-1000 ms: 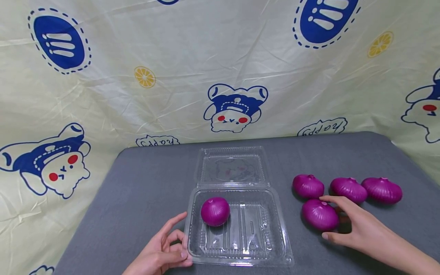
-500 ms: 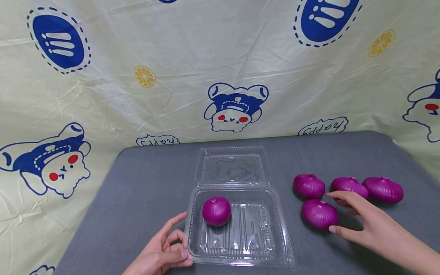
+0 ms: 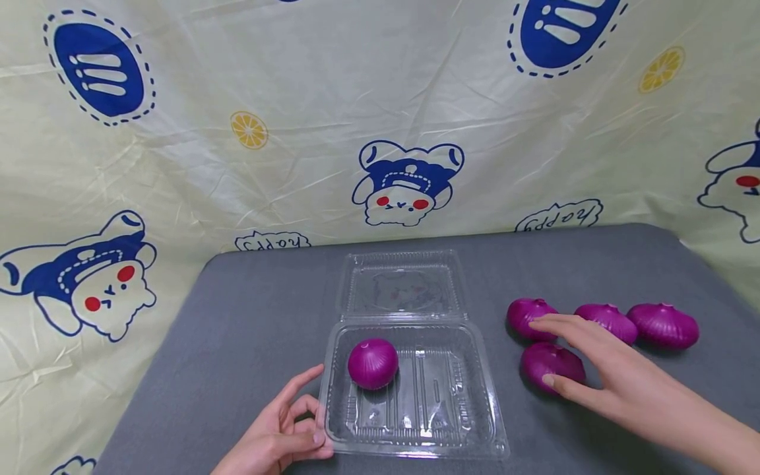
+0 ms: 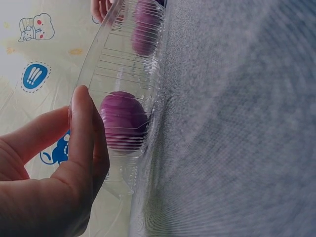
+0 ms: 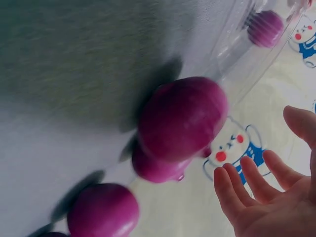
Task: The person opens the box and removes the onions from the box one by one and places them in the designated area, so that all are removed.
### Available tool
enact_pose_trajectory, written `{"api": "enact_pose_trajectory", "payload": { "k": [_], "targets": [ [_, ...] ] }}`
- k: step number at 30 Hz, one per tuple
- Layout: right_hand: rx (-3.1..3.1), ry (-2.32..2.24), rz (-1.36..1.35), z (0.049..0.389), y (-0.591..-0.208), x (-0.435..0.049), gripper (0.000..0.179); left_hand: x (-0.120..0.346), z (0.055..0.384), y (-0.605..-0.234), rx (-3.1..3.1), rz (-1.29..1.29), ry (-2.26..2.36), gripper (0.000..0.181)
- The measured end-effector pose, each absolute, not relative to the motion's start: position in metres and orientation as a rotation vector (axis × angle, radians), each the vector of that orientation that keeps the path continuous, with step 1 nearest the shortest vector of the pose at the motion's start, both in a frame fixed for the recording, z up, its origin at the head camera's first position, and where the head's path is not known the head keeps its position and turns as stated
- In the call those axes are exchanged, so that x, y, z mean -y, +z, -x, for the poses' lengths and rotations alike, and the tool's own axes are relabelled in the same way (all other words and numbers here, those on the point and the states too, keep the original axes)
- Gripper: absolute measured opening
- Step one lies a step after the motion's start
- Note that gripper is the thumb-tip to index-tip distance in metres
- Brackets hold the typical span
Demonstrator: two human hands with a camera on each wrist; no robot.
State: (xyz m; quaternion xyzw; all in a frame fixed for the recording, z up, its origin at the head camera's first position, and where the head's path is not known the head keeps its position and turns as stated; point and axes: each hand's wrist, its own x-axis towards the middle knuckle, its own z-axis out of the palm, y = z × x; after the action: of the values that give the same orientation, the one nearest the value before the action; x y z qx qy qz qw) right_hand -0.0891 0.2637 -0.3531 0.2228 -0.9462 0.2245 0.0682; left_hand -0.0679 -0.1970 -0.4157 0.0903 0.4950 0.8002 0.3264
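Observation:
A clear plastic clamshell container (image 3: 415, 443) lies with its lid folded back, one purple onion (image 3: 373, 363) in its left part. At the container's left rim, my left hand (image 3: 282, 425) pinches the edge between thumb and fingers; the left wrist view shows the fingertips (image 4: 81, 101) on that rim. My right hand (image 3: 605, 366) hovers over the near loose onion (image 3: 543, 366), fingers spread and holding nothing. Its fingers overlap the onion behind (image 3: 525, 315) in the head view. From the right wrist, the open palm (image 5: 274, 200) faces the onions with a gap between.
Two more purple onions, a middle one (image 3: 611, 321) and a far right one (image 3: 664, 326), sit side by side on the grey table (image 3: 255, 316). The container's lid (image 3: 404, 287) lies flat toward the back. A printed cloth (image 3: 315, 178) hangs behind the table.
My right hand loosened from around the near onion, drew back to the right, then came left again over the onions, higher up. My left hand has stayed at the rim.

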Motion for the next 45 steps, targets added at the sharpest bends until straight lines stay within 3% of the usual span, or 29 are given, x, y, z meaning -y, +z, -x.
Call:
{"api": "enact_pose_trajectory", "payload": {
  "k": [26, 45],
  "targets": [
    [2.936, 0.941, -0.907, 0.119, -0.352, -0.195, 0.061, 0.194, 0.070, -0.412, -1.317, -0.191, 2.099, 0.086],
    [2.992, 0.995, -1.081, 0.133, -0.365, -0.143, 0.063, 0.196, 0.067, -0.415, -1.310, -0.255, 2.102, 0.086]
  ]
}}
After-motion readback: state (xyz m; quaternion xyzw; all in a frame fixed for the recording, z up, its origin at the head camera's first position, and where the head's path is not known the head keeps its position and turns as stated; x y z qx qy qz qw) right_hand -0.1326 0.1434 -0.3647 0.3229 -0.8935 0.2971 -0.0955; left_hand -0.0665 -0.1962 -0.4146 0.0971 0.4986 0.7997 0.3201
